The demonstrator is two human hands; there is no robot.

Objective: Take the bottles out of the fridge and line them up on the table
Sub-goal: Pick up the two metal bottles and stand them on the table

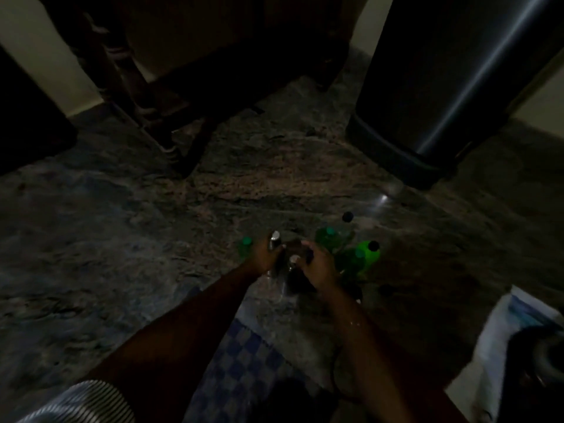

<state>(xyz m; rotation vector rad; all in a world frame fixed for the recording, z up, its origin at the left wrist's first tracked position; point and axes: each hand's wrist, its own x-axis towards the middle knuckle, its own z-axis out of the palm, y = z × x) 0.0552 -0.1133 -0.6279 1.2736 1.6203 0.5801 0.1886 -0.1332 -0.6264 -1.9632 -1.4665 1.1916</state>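
**Bottles bunched on the floor, both hands in the pile**

Super dark and blurry, so going easy on the details.

Nearest: striped sleeve (pixel 91 401) at bottom left, blue checked cloth (pixel 241 370) between the two forearms. Off at near right, something white and blue (pixel 500 325), too murky to name.

Next, both hands reaching forward and down, side by side. Left hand (pixel 265 256) with fingers wrapped round the neck of a silver-capped bottle (pixel 275 239), upright as far as can be told. Right hand (pixel 317 268) just beside it, fingers (pixel 306 254) curled tight over the top of a dark bottle (pixel 296 280) with a pale cap. Looks like a proper grip, but hard to see more in this gloom.

Other bottles crowded round those two, all standing on the mottled stone floor (pixel 152 239), out in the open and well apart from its far edge at the wall. Green-capped bottle (pixel 246 243) just left of the left hand. Right of the right hand, a green bottle (pixel 328 238) and a bright green bottle (pixel 367 254) with a black cap. Slightly farther out, a lone black cap (pixel 348 216), body too dark to make out.

Farthest back: dark wooden furniture legs (pixel 171 138) at far left, tall glossy dark cabinet (pixel 442 87) at far right. Fridge or not, can't tell.
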